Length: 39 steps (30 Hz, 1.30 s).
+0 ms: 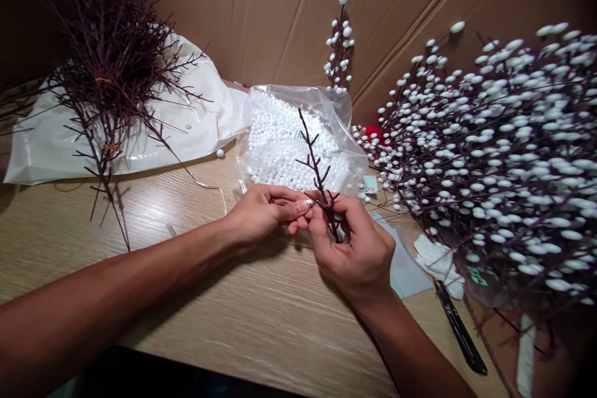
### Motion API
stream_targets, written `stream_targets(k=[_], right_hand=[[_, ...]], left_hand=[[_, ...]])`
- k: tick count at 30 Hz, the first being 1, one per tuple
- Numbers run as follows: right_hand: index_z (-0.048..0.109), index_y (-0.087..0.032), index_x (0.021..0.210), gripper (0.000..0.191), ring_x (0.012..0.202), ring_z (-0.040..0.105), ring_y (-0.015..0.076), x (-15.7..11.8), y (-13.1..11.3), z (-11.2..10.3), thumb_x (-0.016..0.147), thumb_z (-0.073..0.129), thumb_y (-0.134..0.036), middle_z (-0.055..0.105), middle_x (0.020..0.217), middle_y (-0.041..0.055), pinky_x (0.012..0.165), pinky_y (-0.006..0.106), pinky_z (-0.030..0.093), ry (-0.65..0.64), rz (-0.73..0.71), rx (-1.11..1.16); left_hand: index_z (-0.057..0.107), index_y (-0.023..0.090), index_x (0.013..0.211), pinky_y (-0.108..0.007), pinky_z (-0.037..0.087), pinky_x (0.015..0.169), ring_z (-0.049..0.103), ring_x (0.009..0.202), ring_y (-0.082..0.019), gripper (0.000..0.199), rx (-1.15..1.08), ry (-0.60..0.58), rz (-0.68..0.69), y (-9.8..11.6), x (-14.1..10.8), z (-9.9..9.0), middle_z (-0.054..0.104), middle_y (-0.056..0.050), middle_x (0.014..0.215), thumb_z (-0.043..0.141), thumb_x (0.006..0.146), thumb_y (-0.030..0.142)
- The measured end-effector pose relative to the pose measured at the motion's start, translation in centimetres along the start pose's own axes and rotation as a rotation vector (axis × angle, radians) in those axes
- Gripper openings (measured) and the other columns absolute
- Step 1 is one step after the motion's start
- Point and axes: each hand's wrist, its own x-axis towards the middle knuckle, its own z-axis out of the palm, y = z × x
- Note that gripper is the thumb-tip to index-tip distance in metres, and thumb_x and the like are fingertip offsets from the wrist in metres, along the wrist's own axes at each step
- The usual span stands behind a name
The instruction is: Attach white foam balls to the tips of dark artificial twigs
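My right hand [354, 239] is closed around a dark brown artificial twig [316, 165], which stands nearly upright with bare side shoots. Close beside it, my left hand [268, 211] pinches a small white bead [308, 203] at the end of a side shoot; the fingertips hide most of it. Behind both hands lies a clear plastic bag [298, 130] full of white beads. The lower part of the twig is partly covered by my right hand.
On the left, a bundle of bare dark twigs [112, 68] rests on a white plastic sheet [196, 118]. A large mass of white-beaded branches [489, 155] fills the right side. A black-handled knife [459, 326] and crumpled tissue [438, 261] lie near it. Cardboard [275, 18] stands behind.
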Motion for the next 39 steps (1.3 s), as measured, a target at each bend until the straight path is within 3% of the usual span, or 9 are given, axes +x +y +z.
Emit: stream_targets(k=[9,25,39], right_hand=[[0.066,-0.015,0.107,0.017,0.074,0.077,0.0175,-0.25,0.16,0.03,0.090,0.069,-0.012,0.081,0.100,0.0102,0.071,0.026,0.061,-0.020,-0.018,0.021],[0.065,-0.018,0.103,0.015,0.068,0.073,0.0147,0.01,0.04,0.13,0.090,0.069,-0.013,0.078,0.087,0.0035,0.065,0.023,0.059,0.010,-0.003,-0.021],[0.065,-0.019,0.108,0.019,0.068,0.073,0.0151,-0.14,0.03,-0.01,0.090,0.069,-0.013,0.079,0.093,0.0047,0.067,0.024,0.060,-0.017,-0.018,-0.014]], left_hand=[[0.077,0.007,0.075,-0.020,0.047,0.053,0.059,0.051,-0.010,0.021,-0.002,0.029,0.021,-0.27,0.02,-0.04,0.070,-0.007,0.062,0.091,0.063,0.016],[0.076,0.007,0.072,-0.021,0.046,0.054,0.059,0.052,-0.009,0.025,0.013,0.009,0.018,-0.01,-0.04,-0.01,0.070,-0.007,0.062,0.094,0.064,0.022],[0.075,0.008,0.069,-0.020,0.046,0.052,0.058,0.050,-0.009,0.015,-0.003,0.021,0.015,-0.08,-0.09,0.11,0.069,-0.006,0.060,0.089,0.066,0.014]])
